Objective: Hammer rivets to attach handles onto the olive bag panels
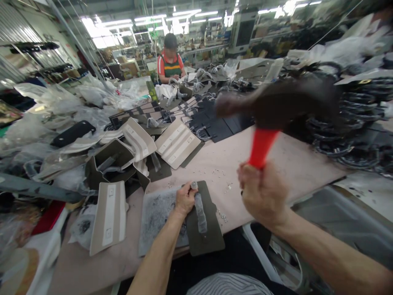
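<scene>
My right hand (263,192) is closed round the red handle of a hammer (276,107), raised above the table; its dark head is blurred by motion. My left hand (185,199) is closed on a small metal punch (194,185) standing upright on a dark olive flat piece (208,233). A clear plastic strip (201,214) lies along that piece. The piece rests partly on a grey scratched slab (155,217) at the table's near edge.
Beige and olive flat pieces (176,143) are heaped to the left and behind. Black pieces (217,123) and coiled black straps (359,131) lie to the right. Small metal bits (227,187) dot the pink tabletop (294,164). A person (170,61) works at the far end.
</scene>
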Motion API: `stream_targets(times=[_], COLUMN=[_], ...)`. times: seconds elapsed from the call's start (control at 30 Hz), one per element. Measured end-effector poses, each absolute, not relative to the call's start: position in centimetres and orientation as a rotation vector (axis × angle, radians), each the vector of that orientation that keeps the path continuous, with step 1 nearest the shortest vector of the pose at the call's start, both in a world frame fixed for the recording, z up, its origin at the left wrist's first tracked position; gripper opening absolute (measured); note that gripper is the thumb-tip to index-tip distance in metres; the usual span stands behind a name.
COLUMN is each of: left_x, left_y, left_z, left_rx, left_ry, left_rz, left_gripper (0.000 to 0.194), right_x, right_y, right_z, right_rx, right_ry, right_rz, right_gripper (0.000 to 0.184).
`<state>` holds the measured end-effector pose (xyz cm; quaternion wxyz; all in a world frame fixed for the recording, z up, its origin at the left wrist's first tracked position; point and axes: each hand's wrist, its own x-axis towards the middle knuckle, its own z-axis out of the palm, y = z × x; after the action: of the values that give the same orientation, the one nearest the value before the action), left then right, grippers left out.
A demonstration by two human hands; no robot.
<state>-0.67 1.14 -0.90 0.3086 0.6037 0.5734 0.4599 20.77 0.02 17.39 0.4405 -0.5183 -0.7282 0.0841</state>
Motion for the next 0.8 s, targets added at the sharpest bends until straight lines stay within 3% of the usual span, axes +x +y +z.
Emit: stream_targets(times=[0.17,0.47,0.57,0.63,0.73,0.8], left_x=[-0.7,-0.7,-0.7,-0.7,-0.5,-0.5], left_y=[1.0,1.0,0.9,0.8,1.0,1.4], left_z=[-0.9,-0.8,-0.9,-0.9,-0.8,-0.9], left_rx=[1.616,1.603,1.611,1.607,1.552,1.407], left_ry=[1.539,1.502,1.517,1.524,1.527,1.541], left_rz=[1.174,1.212,1.217,1.224,1.251,1.326], left_gripper=[0.014,0.017,0.016,0.014,0.013,0.014], right_x=[21.8,24.6,22.9,20.6,16.4,14.0], right_y=[-0.4,1.4,0.6,-0.6,-2.6,-3.5], right_z=[10.8,5.6,5.0,5.8,6.9,6.9], right_rx=[-1.677,-1.981,-1.863,-1.693,-1.537,-1.583], right_ry=[-2.530,-2.425,-2.397,-2.343,-2.362,-2.462], right_rz=[0.418,0.603,0.395,0.356,0.614,0.759], right_gripper=[0.028,0.035,0.035,0.044,0.053,0.041])
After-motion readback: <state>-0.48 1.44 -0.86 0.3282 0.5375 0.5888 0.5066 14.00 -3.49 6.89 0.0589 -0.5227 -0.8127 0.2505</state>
